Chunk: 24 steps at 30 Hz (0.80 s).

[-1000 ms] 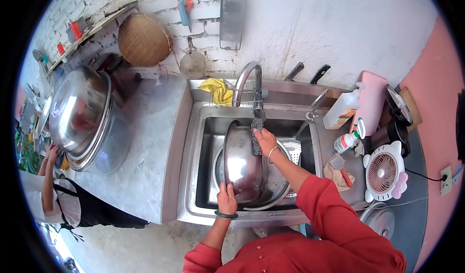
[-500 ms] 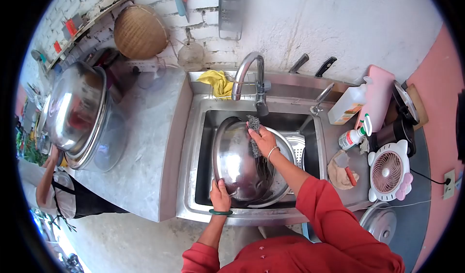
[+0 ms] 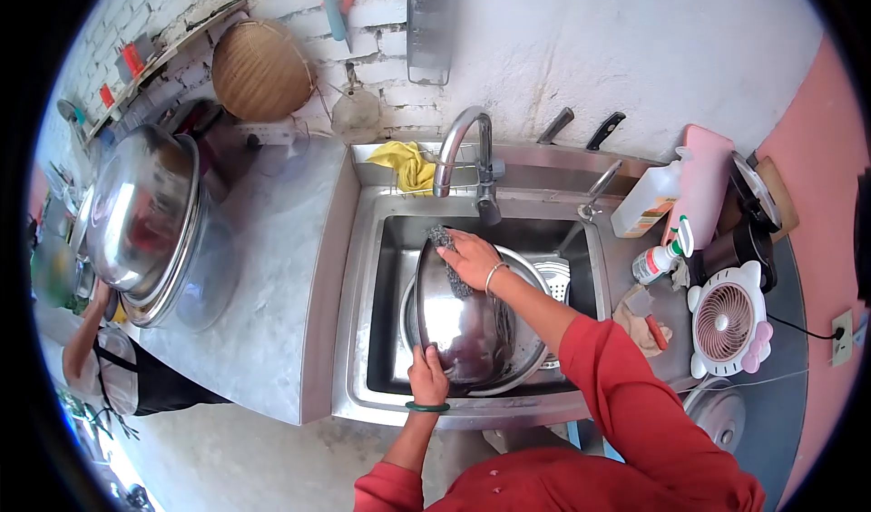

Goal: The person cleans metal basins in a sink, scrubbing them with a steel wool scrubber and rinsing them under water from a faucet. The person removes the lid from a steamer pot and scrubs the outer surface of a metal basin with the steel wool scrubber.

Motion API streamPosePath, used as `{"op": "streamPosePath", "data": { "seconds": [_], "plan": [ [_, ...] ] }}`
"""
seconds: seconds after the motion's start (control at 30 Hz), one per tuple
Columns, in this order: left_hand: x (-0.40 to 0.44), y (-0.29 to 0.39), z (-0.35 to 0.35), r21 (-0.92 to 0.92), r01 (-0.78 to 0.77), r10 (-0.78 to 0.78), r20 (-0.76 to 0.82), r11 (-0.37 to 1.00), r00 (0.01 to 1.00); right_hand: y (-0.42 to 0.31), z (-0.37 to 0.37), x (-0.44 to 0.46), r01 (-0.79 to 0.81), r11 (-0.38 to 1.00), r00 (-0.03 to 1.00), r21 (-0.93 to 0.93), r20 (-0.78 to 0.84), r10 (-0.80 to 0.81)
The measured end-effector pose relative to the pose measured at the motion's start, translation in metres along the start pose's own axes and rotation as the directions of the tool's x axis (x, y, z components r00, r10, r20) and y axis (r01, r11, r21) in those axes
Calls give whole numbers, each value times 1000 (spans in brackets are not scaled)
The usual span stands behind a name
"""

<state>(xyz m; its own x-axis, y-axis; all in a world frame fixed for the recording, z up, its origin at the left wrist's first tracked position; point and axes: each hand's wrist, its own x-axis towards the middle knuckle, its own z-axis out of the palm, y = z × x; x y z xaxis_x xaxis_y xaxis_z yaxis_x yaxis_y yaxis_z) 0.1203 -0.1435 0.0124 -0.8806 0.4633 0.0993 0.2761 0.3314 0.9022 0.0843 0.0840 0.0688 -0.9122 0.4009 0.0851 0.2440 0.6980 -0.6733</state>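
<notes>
A shiny steel basin (image 3: pixel 458 335) is tilted up on its edge inside the sink (image 3: pixel 386 303), its outer side facing right and up. My left hand (image 3: pixel 429 378) grips its near rim, with the thumb on the outer side. My right hand (image 3: pixel 474 262) presses a grey steel wool scourer (image 3: pixel 439 236) against the basin's upper outer surface. Under the tilted basin lies another round steel vessel (image 3: pixel 542 339), largely covered; its rim shows at the right. A perforated steel piece (image 3: pixel 556 280) shows at the sink's right side.
The faucet (image 3: pixel 464 140) arches over the sink's back edge, beside a yellow cloth (image 3: pixel 404 165). Bottles, a spray bottle (image 3: pixel 651 263) and a small fan (image 3: pixel 728 320) stand at the right. Stacked steel basins (image 3: pixel 145 212) sit on the left counter, where another person's arm (image 3: pixel 83 335) shows.
The basin has tipped more steeply onto its edge. My right hand and the scourer have moved left across it, and my left hand has shifted slightly right with the rim.
</notes>
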Motion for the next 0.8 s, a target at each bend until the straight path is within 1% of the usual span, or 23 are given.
{"op": "streamPosePath", "data": {
  "seconds": [0.07, 0.1, 0.13, 0.17, 0.2, 0.27, 0.3, 0.33, 0.37, 0.4, 0.43, 0.47, 0.5, 0.53, 0.6, 0.67, 0.7, 0.73, 0.77, 0.8],
  "plan": [
    [0, 3, 0, -11, -9, 9, -7, 1000, 1000, -5, 9, 13, 168, 985, 983, -49, -68, -171],
    [-1, 6, -2, -8, -14, 14, -5, 1000, 1000, -12, 13, 12, 317, 948, 947, -39, -36, -319],
    [1, 12, -5, -17, -36, 36, -20, 999, 999, -19, 16, 10, 463, 886, 886, -31, -11, -464],
    [4, 19, -6, -28, -61, 60, -36, 998, 998, -44, 2, -3, 486, 873, 868, -43, 144, -476],
    [4, 26, -7, -91, -135, 123, -127, 987, 984, -57, 0, -13, 589, 808, 806, -14, 93, -585],
    [2, 41, -24, -69, -215, 203, -149, 974, 968, -96, -31, -26, 635, 766, 772, -98, 99, -628],
    [1, 43, -41, -56, -190, 184, -87, 980, 979, -110, -39, -32, 635, 767, 772, -91, 100, -627],
    [0, 56, -59, -77, -167, 162, -65, 983, 985, -124, -46, -34, 708, 694, 703, -134, 31, -711],
    [-1, 61, -74, -71, -203, 198, -67, 977, 978, -137, -54, -33, 771, 608, 613, -188, -39, -789],
    [-3, 62, -86, -62, -241, 237, -67, 969, 969, -149, -57, -38, 778, 598, 601, -190, -50, -798],
    [-7, 62, -95, -56, -235, 232, -55, 970, 971, -161, -55, -48, 783, 586, 599, -207, 1, -801],
    [-13, 61, -101, -57, -197, 195, -36, 979, 980, -171, -51, -59, 788, 574, 597, -223, 52, -800],
    [-19, 60, -102, -41, -224, 221, -69, 974, 973, -178, -46, -67, 811, 539, 559, -227, 28, -829],
    [-24, 60, -102, -28, -250, 246, -101, 968, 964, -180, -47, -65, 813, 534, 553, -230, 20, -833],
    [-29, 61, -108, -32, -264, 260, -102, 964, 960, -180, -49, -61, 838, 531, 534, -125, -14, -846],
    [-29, 64, -114, 1, -230, 230, -76, 973, 970, -169, -56, -33, 789, 607, 605, -94, -54, -794],
    [-30, 65, -114, -15, -220, 217, -96, 975, 971, -161, -65, -18, 758, 649, 645, -69, -71, -761],
    [-31, 64, -114, -13, -225, 222, -104, 974, 970, -154, -80, -8, 600, 796, 799, -85, 22, -600],
    [-32, 62, -114, -3, -262, 260, -125, 965, 957, -129, -72, 12, 560, 828, 828, 7, -1, -560],
    [-35, 61, -115, 10, -296, 294, -144, 955, 945, -119, -74, 18, 466, 876, 883, 127, -5, -469]
  ]
}}
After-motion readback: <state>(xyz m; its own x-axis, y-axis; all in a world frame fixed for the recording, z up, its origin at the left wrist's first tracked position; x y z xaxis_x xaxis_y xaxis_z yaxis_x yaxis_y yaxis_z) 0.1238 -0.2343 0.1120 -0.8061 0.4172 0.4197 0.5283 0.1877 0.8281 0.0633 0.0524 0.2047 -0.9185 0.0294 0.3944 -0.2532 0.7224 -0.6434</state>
